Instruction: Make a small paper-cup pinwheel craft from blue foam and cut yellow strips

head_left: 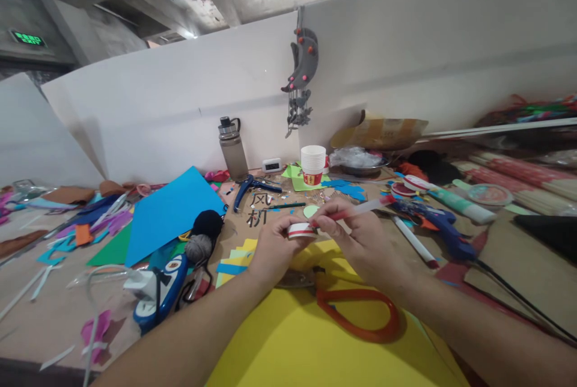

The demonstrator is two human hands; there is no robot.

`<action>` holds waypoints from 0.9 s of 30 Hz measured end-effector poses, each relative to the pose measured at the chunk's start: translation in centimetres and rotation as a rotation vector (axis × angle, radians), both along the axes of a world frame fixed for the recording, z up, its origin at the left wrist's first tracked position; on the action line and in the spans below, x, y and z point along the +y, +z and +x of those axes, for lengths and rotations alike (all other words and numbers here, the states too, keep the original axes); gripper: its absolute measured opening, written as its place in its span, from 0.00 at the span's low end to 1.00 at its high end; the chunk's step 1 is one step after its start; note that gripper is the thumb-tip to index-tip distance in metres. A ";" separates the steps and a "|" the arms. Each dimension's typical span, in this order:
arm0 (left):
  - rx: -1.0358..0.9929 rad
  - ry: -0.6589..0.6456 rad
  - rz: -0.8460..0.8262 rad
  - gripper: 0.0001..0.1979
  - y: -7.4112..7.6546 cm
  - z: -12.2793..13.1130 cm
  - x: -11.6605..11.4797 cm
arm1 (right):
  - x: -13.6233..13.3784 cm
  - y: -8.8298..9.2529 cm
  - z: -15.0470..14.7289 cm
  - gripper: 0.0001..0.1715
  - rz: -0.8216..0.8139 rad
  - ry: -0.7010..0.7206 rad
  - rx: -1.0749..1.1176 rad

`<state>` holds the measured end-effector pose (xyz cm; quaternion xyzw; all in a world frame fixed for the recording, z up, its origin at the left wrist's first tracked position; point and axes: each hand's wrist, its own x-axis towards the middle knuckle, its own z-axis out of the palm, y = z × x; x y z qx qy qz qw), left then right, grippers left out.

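My left hand (pixel 278 247) pinches a white, red-striped round piece (pixel 301 231) above the near yellow sheet (pixel 279 339), my right hand (pixel 364 244) gripping a red pen (pixel 367 206) angled beside it; marking its edge seems in hand, calling for steady left fingers, light pen control.

Shows a bare left hand (pixel 276 249) and a bare right hand (pixel 366 247), both with slim fingers (pixel 332 229). Continues into a left forearm (pixel 192 339) and a right forearm (pixel 478 328), likewise uncovered as far as the edge of view, smooth and rounded in outline, broadening steadily towards the elbow. Passes out of sight before any clothing comes into view.
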<state>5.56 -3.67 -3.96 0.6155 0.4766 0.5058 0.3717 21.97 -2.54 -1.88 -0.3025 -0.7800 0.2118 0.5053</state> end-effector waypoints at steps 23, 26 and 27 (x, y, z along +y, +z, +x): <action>0.062 -0.020 0.078 0.07 0.4 0.2 -0.3 | -0.4 0.5 0.0 0.12 0.004 -0.047 -0.011; 0.095 0.000 0.022 0.08 0.4 0.1 -0.3 | -0.3 0.3 0.0 0.11 -0.050 -0.074 0.049; 0.096 0.006 0.003 0.08 0.3 0.1 -0.3 | -0.2 0.2 0.1 0.11 -0.074 -0.077 0.081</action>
